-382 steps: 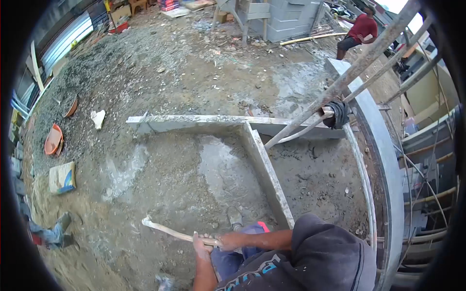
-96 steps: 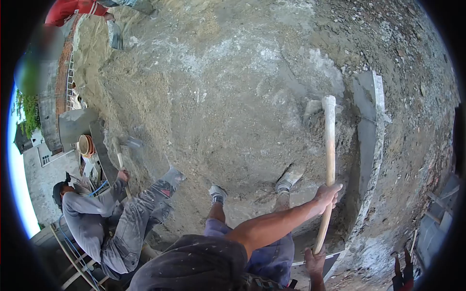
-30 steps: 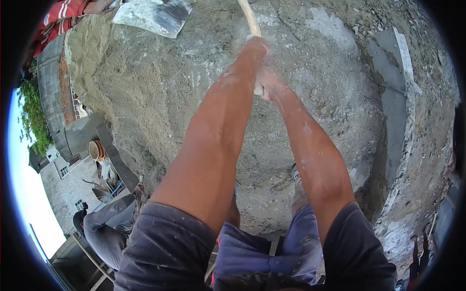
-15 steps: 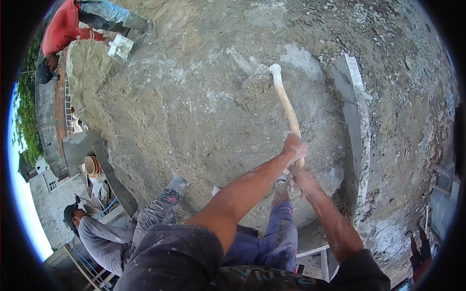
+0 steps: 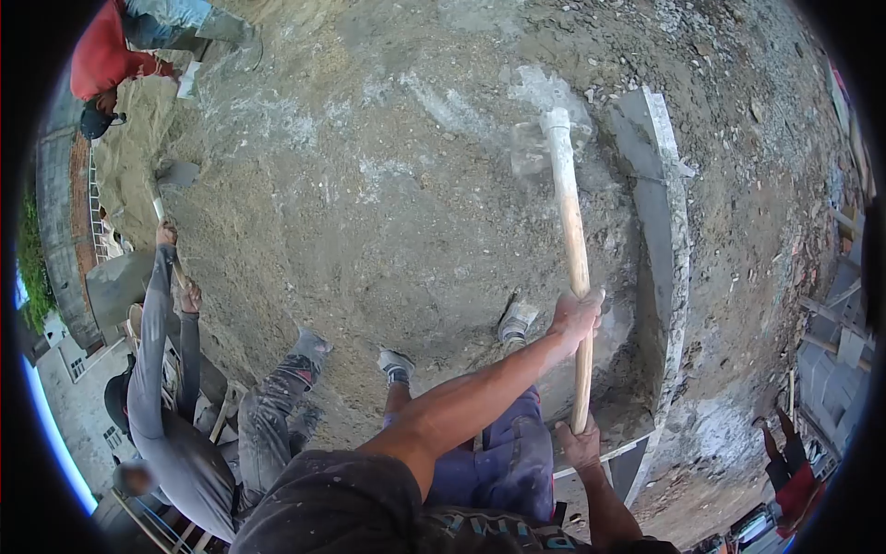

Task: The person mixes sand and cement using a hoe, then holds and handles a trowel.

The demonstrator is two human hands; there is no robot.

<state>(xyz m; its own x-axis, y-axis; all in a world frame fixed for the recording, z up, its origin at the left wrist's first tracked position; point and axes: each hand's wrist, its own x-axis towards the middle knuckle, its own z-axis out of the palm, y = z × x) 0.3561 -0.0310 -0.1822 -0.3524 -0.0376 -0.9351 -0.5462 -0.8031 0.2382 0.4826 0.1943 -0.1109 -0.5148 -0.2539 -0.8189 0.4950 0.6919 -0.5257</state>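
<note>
At your far left, a co-worker in red (image 5: 97,51) bends at the ground's upper-left corner; below, a co-worker in grey (image 5: 189,462) holds a shovel (image 5: 178,174) two-handed near the left edge. Across the middle of the ground (image 5: 369,258), broad stretches are grey-brown and rough, with pale patches (image 5: 383,169) on top; from that unevenness, your work looks partway along, with those patches left to deal with. Right of centre, your long-handled tool (image 5: 571,222) points toward the upper edge, its head beside another pale patch; you cannot tell how firmly the blade meets the ground. Your left hand (image 5: 578,316) is wrapped round the handle, your right hand (image 5: 580,445) closed at its butt. The low wall (image 5: 660,231) bounds the right, apart from the tool.
</note>
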